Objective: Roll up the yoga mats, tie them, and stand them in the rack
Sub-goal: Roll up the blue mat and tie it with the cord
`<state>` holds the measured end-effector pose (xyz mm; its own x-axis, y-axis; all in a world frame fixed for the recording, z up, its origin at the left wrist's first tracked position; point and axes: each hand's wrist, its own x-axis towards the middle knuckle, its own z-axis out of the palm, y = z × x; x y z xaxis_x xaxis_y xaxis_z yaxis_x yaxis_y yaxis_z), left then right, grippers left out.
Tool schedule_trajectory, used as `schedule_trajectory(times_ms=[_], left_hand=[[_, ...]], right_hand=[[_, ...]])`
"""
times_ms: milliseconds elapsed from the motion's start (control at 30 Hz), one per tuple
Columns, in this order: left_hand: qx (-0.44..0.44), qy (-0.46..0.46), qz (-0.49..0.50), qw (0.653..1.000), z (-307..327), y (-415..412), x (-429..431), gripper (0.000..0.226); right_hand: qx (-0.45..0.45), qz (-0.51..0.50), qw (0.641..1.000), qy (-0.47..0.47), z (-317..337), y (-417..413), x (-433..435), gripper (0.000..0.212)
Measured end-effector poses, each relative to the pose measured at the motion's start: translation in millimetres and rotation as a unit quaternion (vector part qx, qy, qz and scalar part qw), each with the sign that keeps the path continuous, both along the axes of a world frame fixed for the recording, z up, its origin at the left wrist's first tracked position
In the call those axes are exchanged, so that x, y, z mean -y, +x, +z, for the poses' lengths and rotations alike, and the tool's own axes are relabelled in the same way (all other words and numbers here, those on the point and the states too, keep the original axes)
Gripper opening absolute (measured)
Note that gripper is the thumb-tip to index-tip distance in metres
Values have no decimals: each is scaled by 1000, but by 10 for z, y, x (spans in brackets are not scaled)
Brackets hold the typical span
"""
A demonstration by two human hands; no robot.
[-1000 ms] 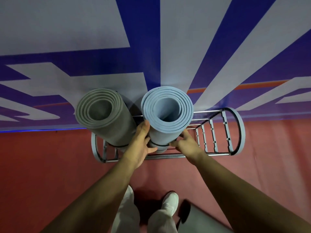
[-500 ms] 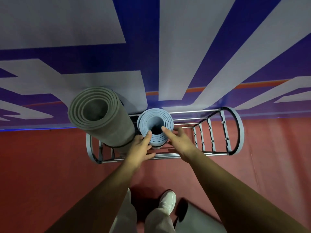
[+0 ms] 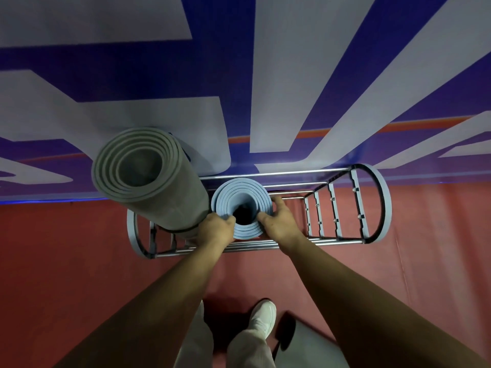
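Observation:
A rolled light-blue yoga mat (image 3: pixel 240 193) stands upright in the metal rack (image 3: pixel 377 205), seen end-on from above. My left hand (image 3: pixel 216 231) grips the near-left rim of its top, fingers curled over the edge. My right hand (image 3: pixel 279 221) holds the right rim, thumb at the hollow centre. A rolled grey yoga mat (image 3: pixel 148 181) with a black strap round it stands in the rack's left end, leaning towards me and left.
The rack's right half has open slots between grey dividers. It stands on red floor against a blue-and-white wall banner (image 3: pixel 265 75). Another rolled grey mat (image 3: pixel 308 346) lies by my white shoe (image 3: pixel 261 318) at the bottom.
The blue mat has dropped down into the rack, its top now well below the grey mat's. Both hands moved from its sides to its top rim.

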<state>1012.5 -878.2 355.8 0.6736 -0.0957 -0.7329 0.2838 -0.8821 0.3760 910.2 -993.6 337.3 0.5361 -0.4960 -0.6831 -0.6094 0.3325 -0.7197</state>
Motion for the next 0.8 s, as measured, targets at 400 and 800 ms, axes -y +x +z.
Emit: schedule_trajectory(times_ms=[400,800], left_hand=[[-30,-35,67,997,-680,-2,-243,74],[-49,-11,10,999,195,126,-96,59]], right_hand=[[12,13,999,43,105,-62,-9,58],[-86,82,993,-16,595,-122,259,72]])
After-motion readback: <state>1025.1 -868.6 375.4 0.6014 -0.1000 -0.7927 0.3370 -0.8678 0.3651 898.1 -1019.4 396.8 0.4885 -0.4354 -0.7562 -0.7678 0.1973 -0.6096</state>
